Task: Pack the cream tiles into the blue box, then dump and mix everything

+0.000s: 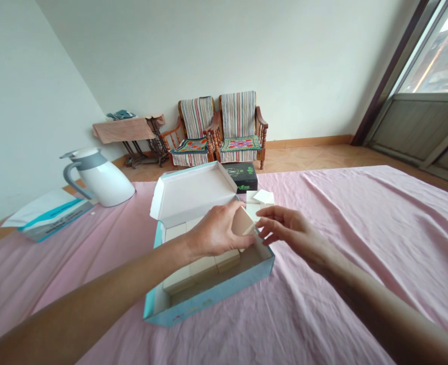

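1. Open blue box (227,287): pale blocks (202,268) inside.
2. Left hand (215,230): grasping a pale tile (242,221) over the box.
3. Right hand (295,230): released, fingers curved beside that tile.
4. Loose tiles (262,196): beyond the box, before a black carton (249,177).

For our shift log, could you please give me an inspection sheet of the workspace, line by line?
Surface: pink cloth, wrinkled.
Job's things: open blue box holding stacks of pale flat pieces; loose pieces beyond it.
Clutter: white-and-grey jug, blue-and-grey pack, black box.
Hands: left hand grips a pale piece over the box; right hand close by, contact unclear.
Cables: nothing seen.
Surroundings: two wooden chairs, cloth-draped stand, plain wall.
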The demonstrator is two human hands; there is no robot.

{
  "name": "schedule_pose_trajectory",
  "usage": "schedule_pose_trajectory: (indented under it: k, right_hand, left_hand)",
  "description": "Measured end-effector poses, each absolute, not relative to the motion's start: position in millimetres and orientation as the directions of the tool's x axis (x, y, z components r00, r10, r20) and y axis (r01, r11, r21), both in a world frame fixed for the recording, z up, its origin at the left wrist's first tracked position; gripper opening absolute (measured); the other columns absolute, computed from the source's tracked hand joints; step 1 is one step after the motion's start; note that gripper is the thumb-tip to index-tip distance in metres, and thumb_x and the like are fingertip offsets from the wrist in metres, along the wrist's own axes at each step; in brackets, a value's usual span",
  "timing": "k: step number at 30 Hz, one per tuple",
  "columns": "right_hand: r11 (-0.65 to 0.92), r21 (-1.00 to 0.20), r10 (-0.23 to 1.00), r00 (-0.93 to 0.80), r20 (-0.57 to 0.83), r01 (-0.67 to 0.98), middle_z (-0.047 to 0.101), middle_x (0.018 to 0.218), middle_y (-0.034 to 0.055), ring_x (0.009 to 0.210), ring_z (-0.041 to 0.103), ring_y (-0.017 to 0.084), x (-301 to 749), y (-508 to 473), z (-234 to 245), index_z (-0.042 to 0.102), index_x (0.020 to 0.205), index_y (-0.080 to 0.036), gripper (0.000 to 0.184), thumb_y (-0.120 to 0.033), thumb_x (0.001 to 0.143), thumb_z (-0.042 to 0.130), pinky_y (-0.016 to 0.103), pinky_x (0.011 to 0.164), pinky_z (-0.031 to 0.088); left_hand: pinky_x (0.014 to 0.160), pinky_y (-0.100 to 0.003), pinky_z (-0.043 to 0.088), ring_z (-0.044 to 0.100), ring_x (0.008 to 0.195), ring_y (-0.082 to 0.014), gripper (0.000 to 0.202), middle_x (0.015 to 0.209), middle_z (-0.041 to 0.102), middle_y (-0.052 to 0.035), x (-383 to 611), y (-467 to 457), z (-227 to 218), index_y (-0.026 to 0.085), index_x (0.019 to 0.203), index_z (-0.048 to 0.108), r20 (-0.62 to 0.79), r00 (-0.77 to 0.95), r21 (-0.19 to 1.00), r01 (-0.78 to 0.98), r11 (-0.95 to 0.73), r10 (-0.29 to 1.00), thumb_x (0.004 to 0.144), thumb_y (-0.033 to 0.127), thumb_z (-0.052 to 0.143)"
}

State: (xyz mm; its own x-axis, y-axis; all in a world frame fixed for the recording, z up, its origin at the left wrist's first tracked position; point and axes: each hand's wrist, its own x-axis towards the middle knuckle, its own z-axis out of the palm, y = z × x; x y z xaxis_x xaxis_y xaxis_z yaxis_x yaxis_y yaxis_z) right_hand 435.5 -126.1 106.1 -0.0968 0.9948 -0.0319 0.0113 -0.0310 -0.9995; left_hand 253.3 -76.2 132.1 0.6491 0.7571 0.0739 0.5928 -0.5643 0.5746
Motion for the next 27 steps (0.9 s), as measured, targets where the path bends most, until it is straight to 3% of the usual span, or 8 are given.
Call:
schedule_pose_trajectory:
  k: [3, 5, 14, 19, 23, 27]
  right_hand:
    - [0.071, -0.997, 0.976, 0.208, 0.066, -0.017, 0.064, 0.082, 0.0059, 0.067, 0.060, 0.014, 462, -120, 86, 0.059, 0.095, -0.014, 0.035, -0.042, 0.074, 0.064, 0.030, 0.066, 0.052]
    - [0.062, -0.998, 0.945, 0.322, 0.059, 0.000, 0.064, 0.081, 0.0065, 0.067, 0.060, 0.014, 478, -114, 69, 0.060, 0.095, -0.014, 0.036, -0.042, 0.073, 0.064, 0.030, 0.064, 0.051]
    - [0.005, -0.999, 0.947, 0.322, 0.015, 0.032, 0.065, 0.081, 0.0064, 0.067, 0.059, 0.013, 499, -106, 44, 0.061, 0.095, -0.014, 0.029, -0.035, 0.075, 0.063, 0.029, 0.063, 0.050]
    - [-0.009, -1.000, 0.959, 0.285, -0.002, 0.025, 0.065, 0.081, 0.0062, 0.065, 0.059, 0.013, 497, -107, 44, 0.061, 0.092, -0.014, 0.027, -0.034, 0.075, 0.062, 0.029, 0.063, 0.049]
    - [-0.027, -0.999, 0.963, 0.269, -0.019, 0.029, 0.065, 0.079, 0.0057, 0.063, 0.059, 0.013, 495, -107, 43, 0.061, 0.090, -0.014, 0.026, -0.034, 0.073, 0.062, 0.029, 0.062, 0.048]
    - [-0.033, -0.999, 0.972, 0.235, -0.022, 0.042, 0.065, 0.079, 0.0058, 0.064, 0.059, 0.013, 494, -107, 41, 0.060, 0.089, -0.014, 0.024, -0.033, 0.074, 0.060, 0.028, 0.061, 0.048]
  left_hand:
    - [0.065, -0.028, 0.045, 0.060, 0.080, -0.0191, 0.052, 0.090, 0.063, -0.0049, 249, -73, 116, 0.016, 0.109, 0.056, -0.098, 0.725, 0.818, 0.448, -0.360, 0.681, 0.069, 0.046, 0.069]
    - [0.065, -0.026, 0.045, 0.060, 0.078, -0.0174, 0.048, 0.087, 0.062, -0.0043, 249, -72, 105, 0.014, 0.106, 0.056, -0.167, 0.755, 0.870, 0.415, -0.266, 0.634, 0.070, 0.045, 0.068]
    - [0.067, -0.027, 0.047, 0.061, 0.080, -0.0196, 0.046, 0.090, 0.065, -0.0052, 253, -68, 92, 0.015, 0.100, 0.057, -0.194, 0.725, 0.800, 0.507, -0.321, 0.661, 0.065, 0.043, 0.071]
    - [0.068, -0.028, 0.047, 0.061, 0.085, -0.0224, 0.053, 0.098, 0.065, -0.0069, 255, -77, 82, 0.016, 0.104, 0.057, -0.106, 0.691, 0.728, 0.544, -0.417, 0.715, 0.063, 0.048, 0.072]
    - [0.066, -0.029, 0.048, 0.061, 0.082, -0.0231, 0.058, 0.093, 0.065, -0.0074, 255, -82, 79, 0.016, 0.103, 0.057, -0.081, 0.670, 0.662, 0.589, -0.463, 0.738, 0.064, 0.056, 0.070]
    - [0.074, -0.030, 0.048, 0.061, 0.092, -0.0246, 0.057, 0.105, 0.065, -0.0083, 257, -81, 81, 0.018, 0.110, 0.054, -0.024, 0.703, 0.645, 0.554, -0.527, 0.710, 0.064, 0.048, 0.072]
